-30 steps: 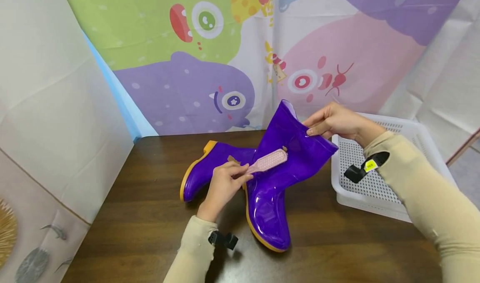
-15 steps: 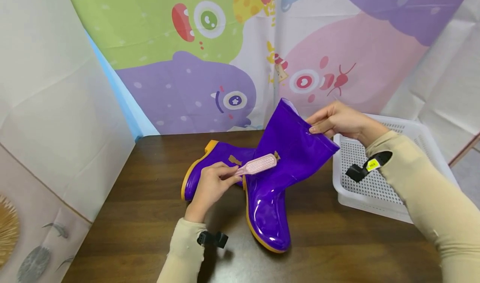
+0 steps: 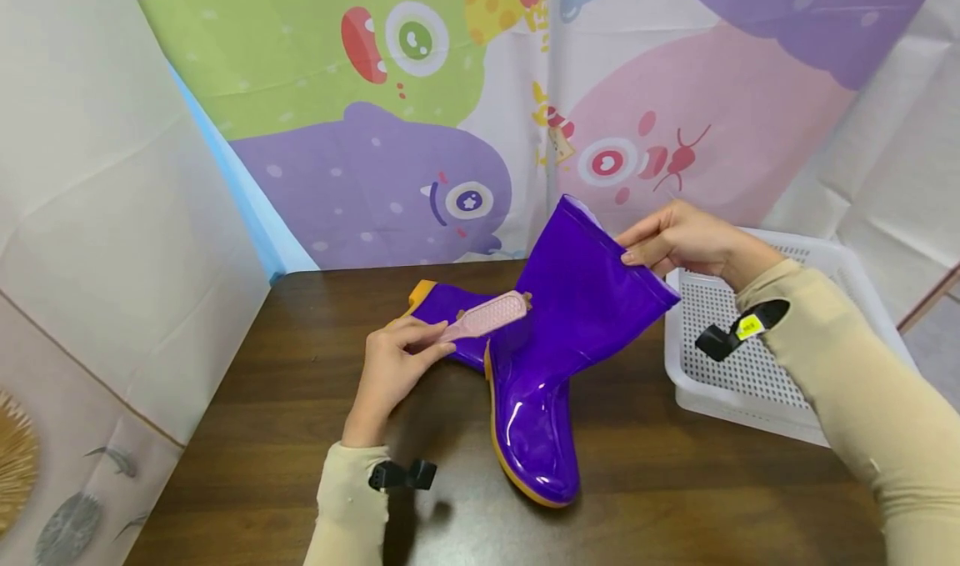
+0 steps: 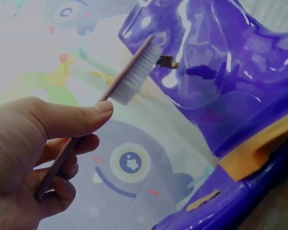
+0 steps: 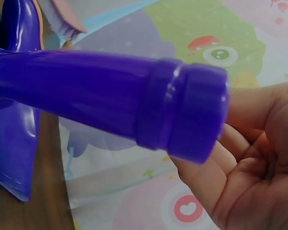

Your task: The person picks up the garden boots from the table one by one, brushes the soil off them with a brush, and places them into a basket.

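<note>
My left hand (image 3: 393,370) grips the handle of a pink brush (image 3: 487,316). Its white bristles (image 4: 137,74) face the shaft of a purple rain boot (image 3: 592,299) with a yellow sole. A small brown patch (image 4: 168,62) shows at the bristle tips, by the shaft's edge; whether they touch is unclear. My right hand (image 3: 686,245) pinches the top rim of this boot, which leans with its toe toward me. Behind it a second purple boot (image 3: 442,299) lies on its side, partly hidden by the brush and left hand. Another brown patch (image 4: 202,200) is on that boot.
A white perforated plastic basket (image 3: 720,403) stands at the right, under my right forearm. The dark wooden table (image 3: 285,433) reaches back to a cartoon-printed cloth (image 3: 375,191). A pale fabric panel (image 3: 97,182) rises along the left side.
My left hand and the brush have moved left across the boot shaft, out to its left edge. A brown patch stays at the brush's tip. The right hand holds almost the same place.
</note>
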Demonstrator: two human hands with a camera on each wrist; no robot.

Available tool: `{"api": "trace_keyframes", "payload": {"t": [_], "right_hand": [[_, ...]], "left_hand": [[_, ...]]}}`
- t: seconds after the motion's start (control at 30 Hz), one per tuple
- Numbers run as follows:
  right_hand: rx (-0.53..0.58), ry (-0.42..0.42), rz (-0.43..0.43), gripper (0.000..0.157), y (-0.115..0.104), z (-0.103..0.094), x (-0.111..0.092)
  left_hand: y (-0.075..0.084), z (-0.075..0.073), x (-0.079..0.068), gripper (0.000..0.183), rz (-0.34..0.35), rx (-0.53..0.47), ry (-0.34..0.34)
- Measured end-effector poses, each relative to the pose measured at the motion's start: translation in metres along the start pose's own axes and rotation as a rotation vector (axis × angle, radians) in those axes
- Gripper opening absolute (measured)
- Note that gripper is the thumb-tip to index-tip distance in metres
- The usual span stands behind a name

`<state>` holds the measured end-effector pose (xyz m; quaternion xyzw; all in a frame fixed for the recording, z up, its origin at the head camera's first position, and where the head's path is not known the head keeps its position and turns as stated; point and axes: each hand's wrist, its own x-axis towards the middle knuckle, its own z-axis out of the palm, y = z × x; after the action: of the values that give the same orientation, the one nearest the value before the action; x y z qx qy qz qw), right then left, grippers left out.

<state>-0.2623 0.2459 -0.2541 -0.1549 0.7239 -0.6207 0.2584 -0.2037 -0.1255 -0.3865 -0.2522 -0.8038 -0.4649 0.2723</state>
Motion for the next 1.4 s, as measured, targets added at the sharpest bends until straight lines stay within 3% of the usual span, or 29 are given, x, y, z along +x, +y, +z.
{"api": "trace_keyframes", "payload": {"t": [0.3,0.47,0.7,0.93,1.17,1.4], "right_hand": [[0.018,-0.028,0.048,0.029,-0.006,0.000,0.001],[0.010,-0.074,0.045,0.029,-0.008,0.000,0.001],[-0.007,-0.099,0.031,0.025,-0.008,0.000,0.000],[-0.005,-0.101,0.027,0.025,-0.009,0.000,0.000],[-0.029,-0.055,0.035,0.024,-0.009,0.000,-0.001],[-0.030,-0.043,0.034,0.023,-0.010,-0.001,-0.001]], "left_hand": [[0.042,0.006,0.013,0.024,-0.031,-0.102,0.041],[0.044,0.019,0.014,0.024,-0.088,-0.161,0.007],[0.038,0.032,0.008,0.024,-0.103,-0.187,-0.034],[0.029,0.030,0.002,0.023,-0.116,-0.138,-0.023],[-0.007,0.027,-0.007,0.025,-0.148,-0.093,0.012],[-0.025,0.009,-0.012,0.026,-0.179,-0.020,0.002]]}}
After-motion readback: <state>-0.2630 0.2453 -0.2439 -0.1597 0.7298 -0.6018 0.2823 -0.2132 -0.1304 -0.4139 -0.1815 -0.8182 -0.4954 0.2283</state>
